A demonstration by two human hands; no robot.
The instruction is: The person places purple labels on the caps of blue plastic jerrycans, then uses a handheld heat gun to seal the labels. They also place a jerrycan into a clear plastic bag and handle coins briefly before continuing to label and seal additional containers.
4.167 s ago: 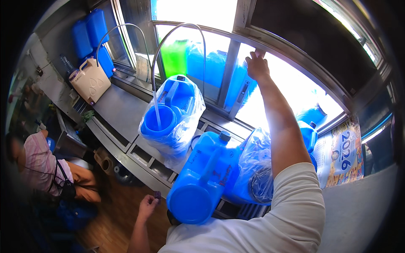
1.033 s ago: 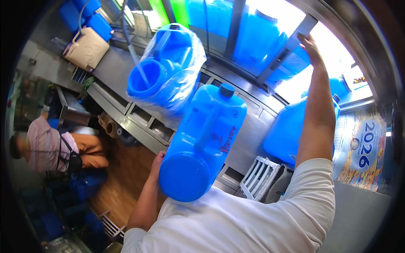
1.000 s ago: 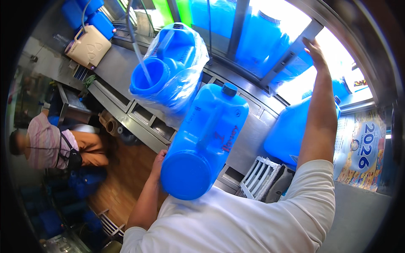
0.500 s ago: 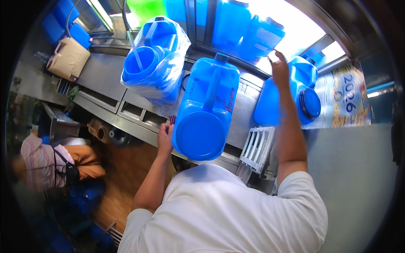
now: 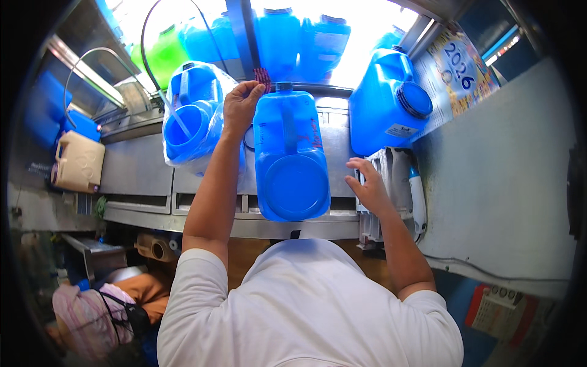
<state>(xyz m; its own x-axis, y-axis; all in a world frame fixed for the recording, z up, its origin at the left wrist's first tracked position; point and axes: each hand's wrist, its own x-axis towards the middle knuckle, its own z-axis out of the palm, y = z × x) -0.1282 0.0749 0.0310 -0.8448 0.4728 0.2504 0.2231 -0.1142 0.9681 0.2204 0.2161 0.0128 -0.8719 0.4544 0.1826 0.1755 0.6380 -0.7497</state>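
Observation:
A blue plastic water jug [image 5: 287, 137] lies on the metal counter in front of me. It has a wide round lid [image 5: 296, 187] toward me and a small dark cap [image 5: 284, 86] at its far end. My left hand [image 5: 241, 105] is closed in a pinch beside that cap. From its fingertips rises a small dark red patterned strip [image 5: 263, 79], whose material I cannot make out. My right hand [image 5: 370, 187] hangs to the right of the jug with its fingers apart and nothing in them.
A plastic-wrapped blue jug [image 5: 186, 131] stands left, a tube in its open mouth. Another blue jug [image 5: 385, 104] is at the right, by a poster [image 5: 455, 76]. Below it sits a white slatted rack [image 5: 370, 223]. A beige jerrycan [image 5: 79, 162] and another person [image 5: 101, 312] are left.
My left hand has risen from the jug's near left side to its far cap, carrying the patterned strip. My right hand has come down from beside the right-hand jug. The view has turned.

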